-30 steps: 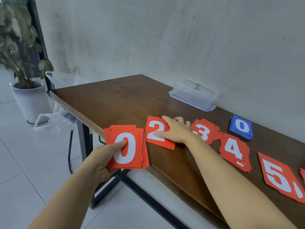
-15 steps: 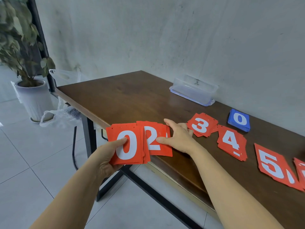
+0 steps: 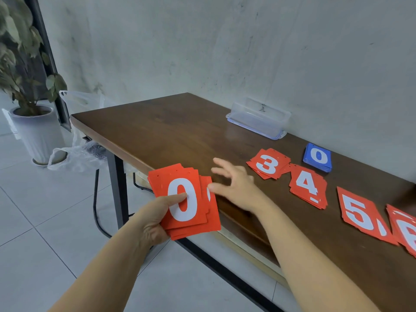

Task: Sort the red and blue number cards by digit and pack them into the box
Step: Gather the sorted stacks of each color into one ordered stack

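— Twos [image 3: 211,213] now sit behind the zeros [image 3: 186,210], off the bench [image 3: 180,131], gripped by the left hand [image 3: 153,219].
— And the right hand [image 3: 238,188]?
— Its fingers [image 3: 221,164] spread, holding nothing, beside the stack. By the wall stands the box [image 3: 258,118].

The worktop [image 3: 171,131] is dark wood with a soft sheen. The box [image 3: 258,119] is clear plastic. The cards [image 3: 184,203] look matt, the floor [image 3: 45,221] glossy tile.
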The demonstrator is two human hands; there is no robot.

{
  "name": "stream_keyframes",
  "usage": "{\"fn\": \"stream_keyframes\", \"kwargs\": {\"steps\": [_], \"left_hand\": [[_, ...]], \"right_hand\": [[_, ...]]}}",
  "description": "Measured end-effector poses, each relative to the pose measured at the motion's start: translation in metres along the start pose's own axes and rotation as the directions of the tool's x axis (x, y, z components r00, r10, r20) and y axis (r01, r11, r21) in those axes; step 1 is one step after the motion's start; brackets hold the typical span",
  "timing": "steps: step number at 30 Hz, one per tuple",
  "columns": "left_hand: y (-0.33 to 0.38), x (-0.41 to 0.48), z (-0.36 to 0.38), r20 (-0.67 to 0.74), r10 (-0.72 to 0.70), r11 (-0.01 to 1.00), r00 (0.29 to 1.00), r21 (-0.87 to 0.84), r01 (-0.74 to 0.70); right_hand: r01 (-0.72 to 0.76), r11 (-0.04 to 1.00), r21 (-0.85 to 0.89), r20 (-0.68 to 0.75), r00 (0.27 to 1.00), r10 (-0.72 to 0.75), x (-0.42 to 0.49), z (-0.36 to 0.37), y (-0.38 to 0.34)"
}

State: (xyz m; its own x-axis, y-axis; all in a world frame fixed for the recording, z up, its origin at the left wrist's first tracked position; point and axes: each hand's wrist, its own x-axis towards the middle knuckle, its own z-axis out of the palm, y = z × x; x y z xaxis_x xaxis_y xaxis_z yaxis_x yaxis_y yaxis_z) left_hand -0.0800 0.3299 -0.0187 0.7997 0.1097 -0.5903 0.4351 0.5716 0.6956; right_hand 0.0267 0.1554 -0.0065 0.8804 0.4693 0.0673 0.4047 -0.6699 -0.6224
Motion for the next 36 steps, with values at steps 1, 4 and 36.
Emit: {"fn": "stream_keyframes", "kwargs": {"steps": [1, 4, 36], "left_hand": [[0.000, -0.001, 0.003, 0.001, 0.001, 1.000, 1.000, 0.007, -0.001], [0.003, -0.006, 0.017, 0.019, 0.019, 1.000, 1.000, 0.014, -0.019], [0.001, -0.003, 0.055, -0.020, 0.121, 0.991, 0.992, 0.057, -0.120]], "right_hand": [[-0.038, 0.999, -0.010, -0.085, 0.996, 0.037, 0.006, -0.012, 0.009], [-0.259, 0.946, -0.193, -0.269, 0.942, 0.203, 0.028, -0.049, 0.046], [0.015, 0.937, -0.348, 0.123, 0.992, 0.030, 0.007, -0.046, 0.051]]}}
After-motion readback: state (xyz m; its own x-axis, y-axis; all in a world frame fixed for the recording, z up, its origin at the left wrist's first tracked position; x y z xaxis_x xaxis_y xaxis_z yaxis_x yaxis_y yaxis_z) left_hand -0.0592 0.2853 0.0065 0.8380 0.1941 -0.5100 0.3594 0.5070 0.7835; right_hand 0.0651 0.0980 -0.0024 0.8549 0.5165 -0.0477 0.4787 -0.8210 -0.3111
